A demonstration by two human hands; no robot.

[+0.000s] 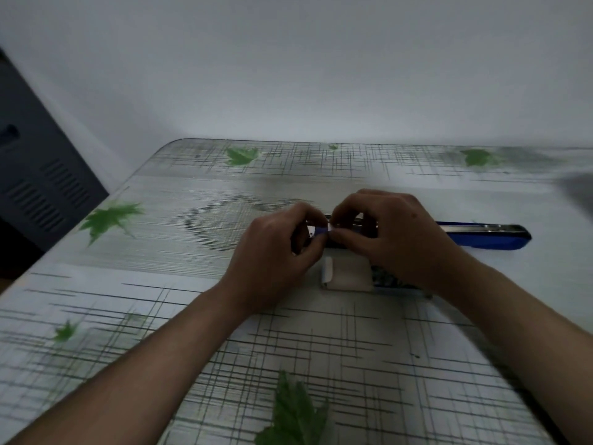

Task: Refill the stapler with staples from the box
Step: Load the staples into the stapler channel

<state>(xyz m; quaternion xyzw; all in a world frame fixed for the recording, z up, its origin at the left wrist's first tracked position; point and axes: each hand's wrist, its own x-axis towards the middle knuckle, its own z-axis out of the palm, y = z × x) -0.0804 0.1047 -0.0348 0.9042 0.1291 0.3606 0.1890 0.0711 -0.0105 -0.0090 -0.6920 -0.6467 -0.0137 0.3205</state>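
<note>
Table [369,354]: left hand [272,261], right hand [394,234] pinch box [319,231] before stapler [487,236].

Left hand [272,252], right hand [394,232] on box [318,232]

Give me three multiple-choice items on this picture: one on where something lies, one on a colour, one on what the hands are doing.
1. The stapler lies:
A. flat on the table, reaching toward its right side
B. on the floor
C. upright against the wall

2. The leaf prints on the table are:
A. red
B. yellow
C. green

3. The left hand and right hand:
A. lie flat, palms down
B. together pinch a small blue-and-white item
C. lift the stapler aloft

Answers:
1 A, its blue body stretches rightward on the tabletop.
2 C, every leaf is green.
3 B, both hands' fingertips meet on the item.
</note>
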